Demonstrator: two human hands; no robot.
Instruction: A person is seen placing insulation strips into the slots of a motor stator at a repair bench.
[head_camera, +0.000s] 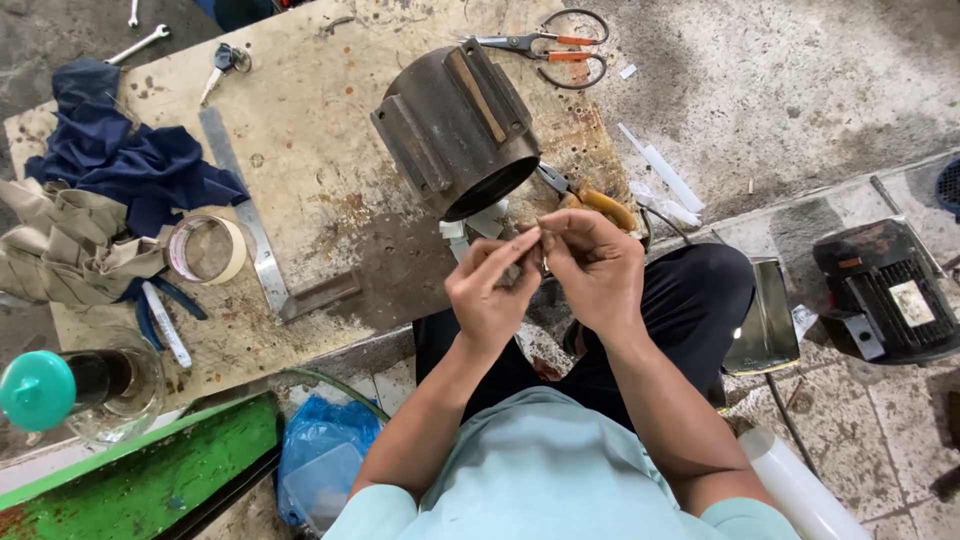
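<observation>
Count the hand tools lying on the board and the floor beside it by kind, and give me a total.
Scissors: 1
Pliers with yellow handles: 1
Wrenches: 2, the second partly cut off at the top edge
Metal square: 1
Total: 5

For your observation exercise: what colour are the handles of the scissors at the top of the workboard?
Orange wrapping on grey metal loops; the scissors show best in the head view.

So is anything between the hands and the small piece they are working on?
Nothing visible. Both the left hand and the right hand already pinch the small piece at their fingertips, held up in front of the dark metal cylinder on the board.
</observation>
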